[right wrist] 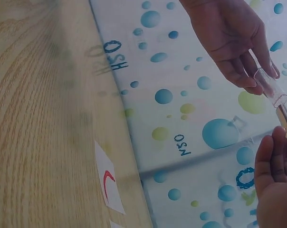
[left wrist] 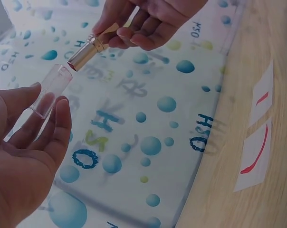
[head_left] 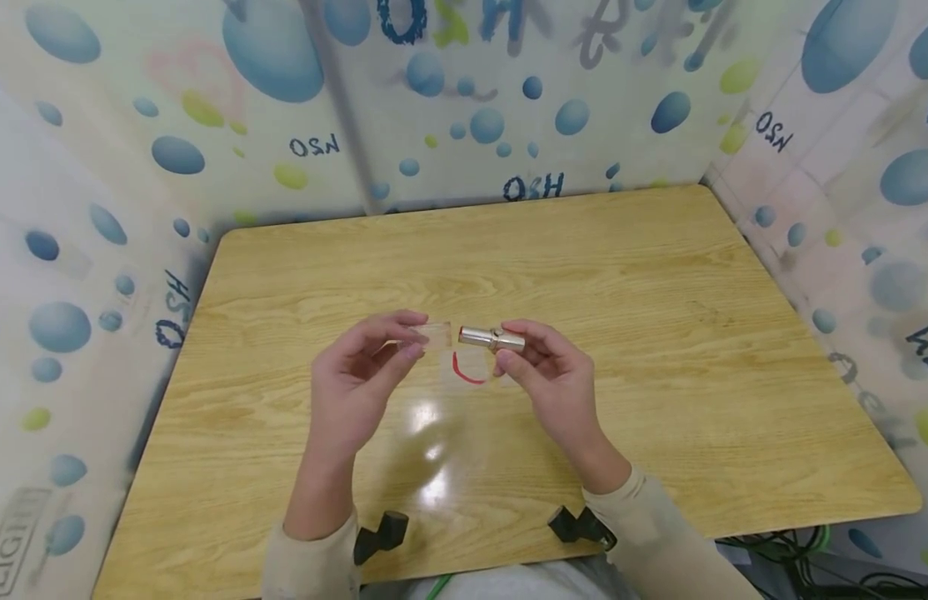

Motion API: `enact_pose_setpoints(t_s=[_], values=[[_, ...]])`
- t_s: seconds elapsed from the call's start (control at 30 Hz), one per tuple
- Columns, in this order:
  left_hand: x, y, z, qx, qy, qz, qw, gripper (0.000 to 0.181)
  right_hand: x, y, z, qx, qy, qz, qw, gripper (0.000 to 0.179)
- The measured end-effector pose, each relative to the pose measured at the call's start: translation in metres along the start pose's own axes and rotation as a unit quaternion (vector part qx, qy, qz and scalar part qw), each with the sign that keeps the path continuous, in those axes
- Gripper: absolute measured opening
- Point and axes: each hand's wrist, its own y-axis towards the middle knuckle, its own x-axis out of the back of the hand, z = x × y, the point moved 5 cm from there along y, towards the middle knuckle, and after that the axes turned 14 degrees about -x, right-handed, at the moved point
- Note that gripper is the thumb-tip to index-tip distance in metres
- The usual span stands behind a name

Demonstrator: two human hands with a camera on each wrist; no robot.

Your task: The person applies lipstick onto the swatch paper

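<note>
Between thumb and fingers, my left hand (head_left: 356, 379) pinches a clear lipstick cap (head_left: 437, 335), its open end turned toward the right. My right hand (head_left: 557, 379) grips a gold lipstick tube (head_left: 479, 337), with a trace of red at the end that faces the cap. In the left wrist view the cap (left wrist: 53, 89) and the tube (left wrist: 84, 56) are nearly in line, a small gap between them. The right wrist view shows the tube (right wrist: 286, 118) close to the cap's rim, partly cut off by the frame edge.
Below the hands a white paper slip (head_left: 467, 369) with a curved red stroke lies on the wooden table (head_left: 659, 283). A second slip (left wrist: 262, 97) with a short red mark lies beside it. Patterned walls (head_left: 479, 125) enclose the table; cables (head_left: 794, 546) hang at the front right.
</note>
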Motion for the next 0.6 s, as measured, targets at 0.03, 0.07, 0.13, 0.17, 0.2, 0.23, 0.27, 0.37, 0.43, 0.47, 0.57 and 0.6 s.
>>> enact_pose_setpoints(t_s=[0.03, 0.07, 0.13, 0.17, 0.2, 0.23, 0.27, 0.37, 0.43, 0.47, 0.57, 0.6], values=[[0.0, 0.0, 0.0, -0.002, 0.002, 0.003, 1.0, 0.016, 0.0, 0.0, 0.0, 0.002, 0.001, 0.002, 1.0, 0.035], [0.0, 0.0, 0.0, -0.004, 0.004, 0.006, 1.0, 0.017, -0.001, -0.001, 0.001, 0.005, 0.001, 0.004, 1.0, 0.035], [-0.001, -0.001, 0.0, -0.005, 0.006, 0.014, 0.9999, 0.019, -0.001, -0.001, 0.002, 0.01, 0.004, 0.009, 0.9999, 0.035], [-0.001, -0.001, 0.0, -0.005, 0.009, 0.02, 0.9998, 0.02, -0.001, -0.001, 0.002, 0.013, 0.004, 0.011, 0.9998, 0.034], [-0.002, -0.001, 0.0, -0.006, 0.011, 0.025, 0.9996, 0.021, -0.002, -0.002, 0.002, 0.014, 0.005, 0.014, 0.9998, 0.034], [-0.002, -0.002, -0.001, -0.006, 0.014, 0.03, 0.9994, 0.021, -0.002, -0.002, 0.003, 0.016, 0.003, 0.016, 0.9997, 0.034], [-0.003, -0.002, -0.001, -0.007, 0.017, 0.035, 0.9992, 0.022, -0.003, -0.002, 0.003, 0.017, 0.002, 0.018, 0.9997, 0.034], [-0.006, -0.002, -0.002, -0.005, 0.031, 0.048, 0.9984, 0.023, -0.004, -0.002, 0.004, 0.017, -0.006, 0.023, 0.9996, 0.034], [-0.008, -0.001, -0.003, -0.001, 0.043, 0.057, 0.9974, 0.024, -0.004, -0.002, 0.005, 0.017, -0.014, 0.026, 0.9994, 0.034], [-0.009, -0.001, -0.003, 0.003, 0.052, 0.063, 0.9967, 0.024, -0.004, -0.002, 0.006, 0.017, -0.016, 0.028, 0.9993, 0.033], [-0.013, -0.002, -0.004, 0.011, 0.072, 0.078, 0.9943, 0.026, -0.005, -0.002, 0.008, 0.022, -0.021, 0.032, 0.999, 0.033], [-0.014, -0.002, -0.004, 0.014, 0.078, 0.083, 0.9934, 0.026, -0.005, -0.003, 0.009, 0.022, -0.021, 0.033, 0.999, 0.034]])
